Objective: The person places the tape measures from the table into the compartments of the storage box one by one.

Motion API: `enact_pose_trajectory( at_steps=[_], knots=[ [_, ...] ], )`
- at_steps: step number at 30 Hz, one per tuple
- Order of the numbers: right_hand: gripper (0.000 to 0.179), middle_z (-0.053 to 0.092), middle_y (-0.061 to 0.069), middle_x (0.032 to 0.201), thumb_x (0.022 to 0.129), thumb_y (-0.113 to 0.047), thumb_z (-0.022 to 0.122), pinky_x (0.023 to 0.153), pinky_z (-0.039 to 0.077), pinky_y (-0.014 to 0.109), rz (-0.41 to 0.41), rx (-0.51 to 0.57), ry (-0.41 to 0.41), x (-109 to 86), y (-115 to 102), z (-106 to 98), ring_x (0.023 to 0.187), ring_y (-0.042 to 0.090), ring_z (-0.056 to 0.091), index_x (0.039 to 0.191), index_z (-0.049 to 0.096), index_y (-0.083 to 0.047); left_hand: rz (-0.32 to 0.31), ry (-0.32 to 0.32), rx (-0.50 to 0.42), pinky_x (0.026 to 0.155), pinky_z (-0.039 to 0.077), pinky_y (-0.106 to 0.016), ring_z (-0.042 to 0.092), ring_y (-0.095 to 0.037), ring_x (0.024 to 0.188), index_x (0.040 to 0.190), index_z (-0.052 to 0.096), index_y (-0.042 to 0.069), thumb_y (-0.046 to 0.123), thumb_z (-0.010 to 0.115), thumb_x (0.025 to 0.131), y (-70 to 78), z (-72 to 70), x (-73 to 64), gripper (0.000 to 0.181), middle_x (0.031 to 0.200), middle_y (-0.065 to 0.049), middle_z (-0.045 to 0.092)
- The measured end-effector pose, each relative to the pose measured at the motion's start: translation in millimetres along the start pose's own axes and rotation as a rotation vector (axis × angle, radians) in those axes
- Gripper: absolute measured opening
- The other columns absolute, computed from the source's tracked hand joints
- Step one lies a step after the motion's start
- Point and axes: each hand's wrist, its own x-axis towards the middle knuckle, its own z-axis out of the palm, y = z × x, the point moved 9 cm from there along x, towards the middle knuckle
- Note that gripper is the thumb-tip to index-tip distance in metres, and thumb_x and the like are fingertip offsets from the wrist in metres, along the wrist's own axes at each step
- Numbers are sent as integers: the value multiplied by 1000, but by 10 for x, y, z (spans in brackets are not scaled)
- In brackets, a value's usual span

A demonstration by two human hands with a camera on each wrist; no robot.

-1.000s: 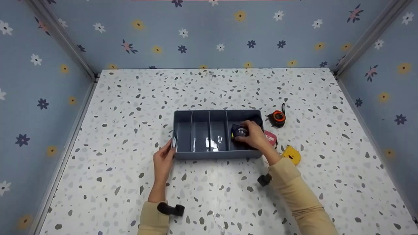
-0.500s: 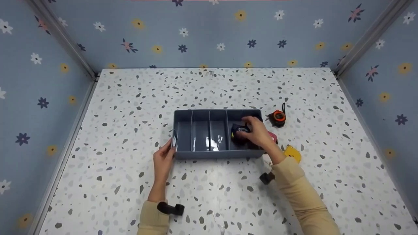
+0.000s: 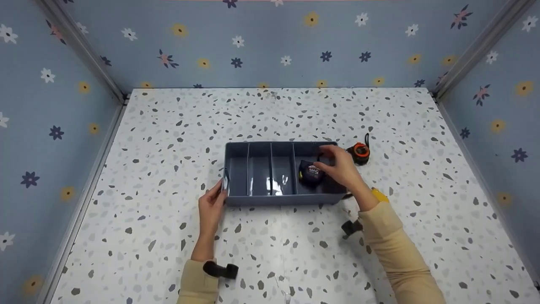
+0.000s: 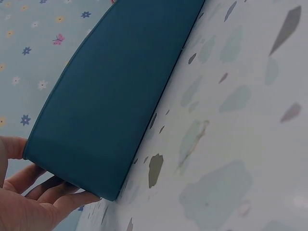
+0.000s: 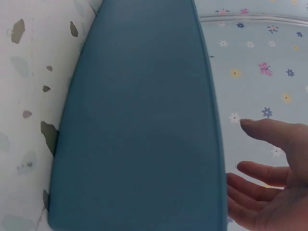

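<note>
A white table [image 3: 181,135], flecked with grey chips, meets a pale blue back wall [image 3: 270,25]. A left wall [image 3: 25,147] and a right wall [image 3: 502,177] flank it, all printed with white, yellow and dark blue flowers. Grey metal strips [image 3: 80,46] line both back corners.

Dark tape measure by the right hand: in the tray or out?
In: the head view shows the dark tape measure within the walls of the gray tray's rightmost, widest compartment.
</note>
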Motion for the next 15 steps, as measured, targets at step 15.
enact_pose_trajectory(
  at_steps=[15],
  knots=[
    [41, 58, 19, 105, 79, -16, 67, 77, 46, 41, 12, 15, 102, -30, 154, -317, 96, 29, 54, 114, 56, 3, 59, -28, -11, 85, 44, -23, 50, -21, 109, 122, 51, -1, 9, 54, 85, -269, -24, 91, 38, 122, -18, 51]
  ],
)
